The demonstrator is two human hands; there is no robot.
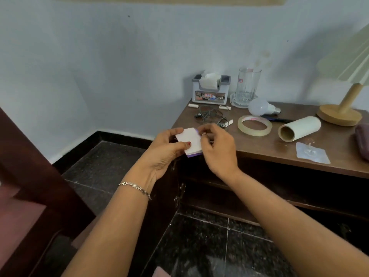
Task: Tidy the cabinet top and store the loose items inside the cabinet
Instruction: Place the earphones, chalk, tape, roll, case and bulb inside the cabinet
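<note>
Right now both hands hold a small white note pad [188,137] w/ a purple edge, just above the front left corner of the cabinet top [265,145]. The left hand [163,148] grips the pad's left side, thumb lying across its top face, fingers behind. The right hand [217,148] pinches the pad's far right corner; its other fingers are curled. A bracelet [135,186] sits on the left wrist.

On the top, back left: a grey holder [210,90] w/ paper sticking out, and beside it a glass [247,84] upright on a clear dish [235,100]. In front of the holder lie tangled earphones [209,114] and a few short white sticks [193,105]. A bulb [259,106] lies on its side near the dish. A tape roll [254,133] lies flat in front of the bulb, a pen [277,119] behind it. A cardboard tube [299,127] lies to the right of the tape, open end facing forward. Near the front edge is a clear stick-on hook [312,152]. A lamp [339,114] stands at the right, and a purple pouch [362,140] is cut off by the frame edge.

Below the top the cabinet is open; a dark shelf [209,182] shows inside, contents too dark to tell.
</note>
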